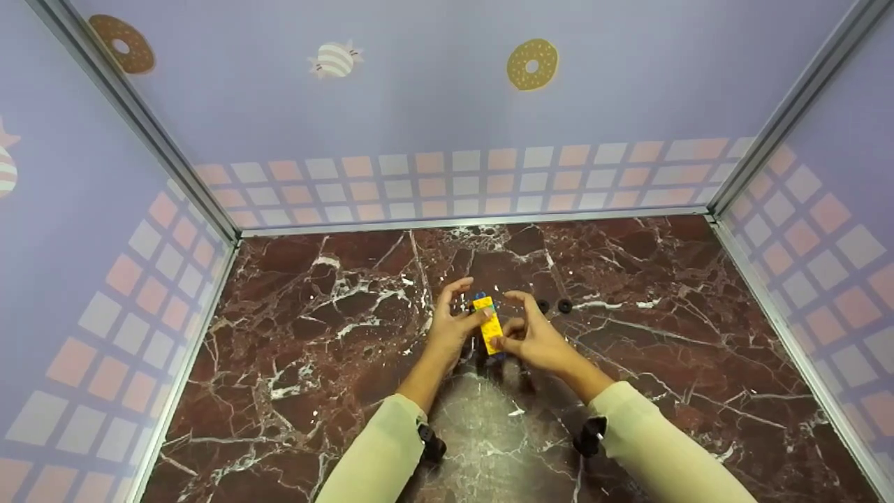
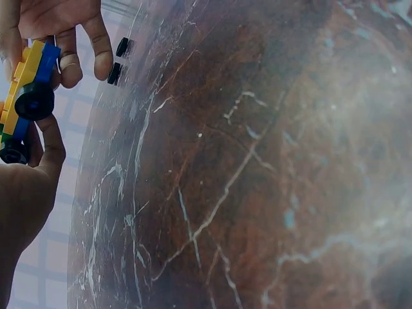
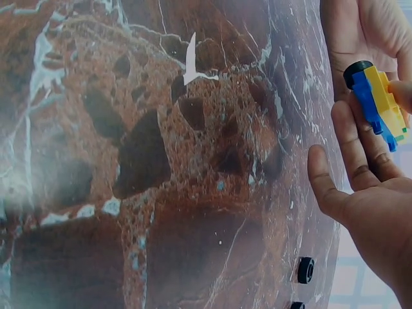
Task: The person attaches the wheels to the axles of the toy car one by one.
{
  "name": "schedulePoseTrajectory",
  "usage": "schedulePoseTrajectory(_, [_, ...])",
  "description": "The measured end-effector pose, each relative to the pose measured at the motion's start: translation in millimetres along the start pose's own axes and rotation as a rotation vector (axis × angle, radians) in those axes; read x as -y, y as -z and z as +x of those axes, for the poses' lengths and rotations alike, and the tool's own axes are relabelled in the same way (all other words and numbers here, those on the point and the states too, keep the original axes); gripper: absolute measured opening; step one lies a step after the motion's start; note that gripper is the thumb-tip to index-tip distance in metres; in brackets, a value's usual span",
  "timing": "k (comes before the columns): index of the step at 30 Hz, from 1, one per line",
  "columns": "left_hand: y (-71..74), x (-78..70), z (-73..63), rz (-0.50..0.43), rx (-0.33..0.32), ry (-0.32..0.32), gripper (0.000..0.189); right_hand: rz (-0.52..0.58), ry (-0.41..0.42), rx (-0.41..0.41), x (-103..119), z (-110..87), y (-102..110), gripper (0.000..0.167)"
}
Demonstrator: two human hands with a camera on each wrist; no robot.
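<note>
A toy block car (image 1: 491,328), with yellow studded bricks on a blue base, is held above the table between both hands. My left hand (image 1: 450,330) grips it from the left, thumb over the yellow top. My right hand (image 1: 541,342) pinches its near end, thumb on the yellow bricks and other fingers spread apart. In the left wrist view, a black wheel (image 2: 34,101) and a second one (image 2: 14,152) sit on the car's blue side. The right wrist view shows one black wheel (image 3: 358,73) at an end of the blue base (image 3: 368,102); the hands partly cover the car.
Two loose black wheels, one (image 1: 565,306) beside the other (image 1: 543,306), lie on the dark red marbled table (image 1: 670,363) just past my right hand. Patterned purple walls (image 1: 447,105) enclose the table at the back and sides.
</note>
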State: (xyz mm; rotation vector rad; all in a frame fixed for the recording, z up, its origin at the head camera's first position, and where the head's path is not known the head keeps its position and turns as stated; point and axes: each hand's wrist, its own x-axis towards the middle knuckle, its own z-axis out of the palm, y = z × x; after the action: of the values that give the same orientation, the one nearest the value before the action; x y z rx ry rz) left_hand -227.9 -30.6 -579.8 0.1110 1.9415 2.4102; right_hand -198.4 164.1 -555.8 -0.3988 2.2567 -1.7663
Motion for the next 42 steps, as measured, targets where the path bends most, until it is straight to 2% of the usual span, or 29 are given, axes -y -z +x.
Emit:
schedulePoseTrajectory(10, [0.7,1.7,0.1,0.007,0.002,-0.010,0.070,0.009,0.007,-0.022,1.5,0.0,-4.9,0.086])
schedulePoseTrajectory(22, [-0.4,3.1,-2.0,-0.095,0.011,0.067,0.060,0.005,0.002,-0.046,1.1,0.8,-9.2,0.087])
schedulePoseTrajectory(31, [0.4,3.4,-2.6,-0.030,0.004,0.076,0.049,0.027,0.001,-0.064,0.3,2.5,-9.8,0.085])
schedulePoseTrajectory(37, [1.2,5.4,-2.9,0.015,0.029,0.066,0.048,0.037,0.013,-0.085,-2.0,4.9,-8.1,0.082])
schedulePoseTrajectory(42, [3.4,7.0,-3.3,0.001,0.062,0.076,0.051,0.036,0.022,-0.083,-3.3,5.4,-7.4,0.080])
